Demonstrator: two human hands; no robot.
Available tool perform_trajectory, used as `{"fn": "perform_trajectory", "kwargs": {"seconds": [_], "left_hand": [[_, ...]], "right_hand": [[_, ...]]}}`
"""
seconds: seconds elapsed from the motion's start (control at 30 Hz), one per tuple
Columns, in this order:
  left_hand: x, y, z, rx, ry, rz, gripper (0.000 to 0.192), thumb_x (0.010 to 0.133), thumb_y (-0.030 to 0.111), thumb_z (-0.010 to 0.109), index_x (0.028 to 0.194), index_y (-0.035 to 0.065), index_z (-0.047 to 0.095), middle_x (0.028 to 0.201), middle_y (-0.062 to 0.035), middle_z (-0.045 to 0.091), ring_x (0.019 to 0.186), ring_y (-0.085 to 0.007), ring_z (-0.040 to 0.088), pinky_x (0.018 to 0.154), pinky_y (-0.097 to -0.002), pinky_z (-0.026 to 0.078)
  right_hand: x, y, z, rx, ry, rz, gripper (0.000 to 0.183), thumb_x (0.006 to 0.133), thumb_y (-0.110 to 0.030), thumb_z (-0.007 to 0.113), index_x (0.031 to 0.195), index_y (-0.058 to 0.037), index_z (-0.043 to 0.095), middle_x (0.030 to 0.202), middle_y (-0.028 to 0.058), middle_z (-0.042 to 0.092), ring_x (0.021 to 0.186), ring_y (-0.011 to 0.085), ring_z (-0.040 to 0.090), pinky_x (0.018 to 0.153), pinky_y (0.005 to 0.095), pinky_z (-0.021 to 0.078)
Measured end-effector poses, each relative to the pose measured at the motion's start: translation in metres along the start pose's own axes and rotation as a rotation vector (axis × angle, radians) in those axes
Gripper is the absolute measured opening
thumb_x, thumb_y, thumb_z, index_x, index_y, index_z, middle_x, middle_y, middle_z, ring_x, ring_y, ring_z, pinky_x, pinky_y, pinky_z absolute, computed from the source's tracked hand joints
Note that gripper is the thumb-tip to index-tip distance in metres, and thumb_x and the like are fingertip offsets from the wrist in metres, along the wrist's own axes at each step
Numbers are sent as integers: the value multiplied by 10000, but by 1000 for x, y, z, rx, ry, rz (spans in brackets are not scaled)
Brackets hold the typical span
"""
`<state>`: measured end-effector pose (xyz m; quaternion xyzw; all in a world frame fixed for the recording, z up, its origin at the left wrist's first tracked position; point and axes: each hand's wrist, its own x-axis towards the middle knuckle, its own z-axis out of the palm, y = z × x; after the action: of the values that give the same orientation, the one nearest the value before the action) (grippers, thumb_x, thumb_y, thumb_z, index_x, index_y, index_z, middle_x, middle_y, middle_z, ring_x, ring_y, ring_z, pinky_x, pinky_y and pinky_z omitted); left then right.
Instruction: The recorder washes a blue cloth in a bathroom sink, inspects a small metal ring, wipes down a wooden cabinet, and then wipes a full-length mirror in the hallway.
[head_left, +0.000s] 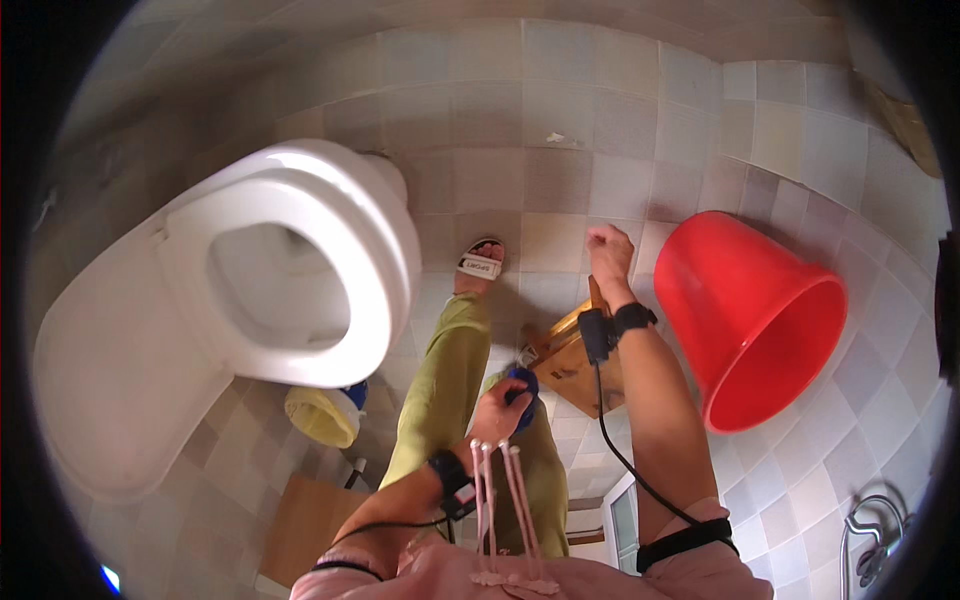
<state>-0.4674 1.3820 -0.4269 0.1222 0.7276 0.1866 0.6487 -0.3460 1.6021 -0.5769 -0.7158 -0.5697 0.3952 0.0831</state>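
Observation:
My left hand (498, 414) is curled around a dark blue object (529, 390) in front of my right leg; its exact kind cannot be told. On the right, my right hand (611, 253) is stretched out over the tiled floor (556, 241), its fingers curled. No object shows in it, but the palm is hidden. Below that forearm stands a small wooden stool (581, 375), partly covered by the arm. A red plastic bucket (731, 292) is close to the right of the hand, its mouth tipped towards the lower right in the view.
A white toilet (375, 300) with its seat uncovered takes up the left. Beside it is a bin with a yellow liner (319, 416). A brown board-like surface (307, 525) lies lower left. Shower fittings (870, 555) are at lower right. A small pale scrap (555, 137) sits farther off.

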Motion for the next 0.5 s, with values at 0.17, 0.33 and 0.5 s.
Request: {"fn": "perform_trajectory", "kwargs": {"seconds": [0.17, 0.33, 0.5], "left_hand": [[17, -11, 18, 36, 23, 28, 216, 735, 156, 625, 898, 25, 570, 739, -62, 582, 690, -129, 525, 653, -267, 432], [15, 20, 9, 1, -93, -160, 180, 720, 131, 603, 874, 43, 573, 807, -137, 578, 713, -244, 558, 640, -302, 440], [14, 26, 10, -48, -94, -239, 168, 731, 134, 600, 868, 44, 567, 818, -142, 578, 742, -244, 570, 657, -307, 442]], "right_hand": [[72, 10, 41, -70, 99, -9, 67, 688, -68, 568, 730, -69, 620, 719, 134, 606, 690, 275, 591, 624, 325, 463], [118, 11, 86, -138, 162, -47, 81, 688, -52, 558, 726, -73, 626, 708, 128, 608, 682, 272, 592, 610, 326, 459], [145, 23, 100, 35, 323, 235, 133, 697, -15, 536, 771, -71, 631, 717, 116, 614, 690, 268, 587, 619, 324, 452]]}}
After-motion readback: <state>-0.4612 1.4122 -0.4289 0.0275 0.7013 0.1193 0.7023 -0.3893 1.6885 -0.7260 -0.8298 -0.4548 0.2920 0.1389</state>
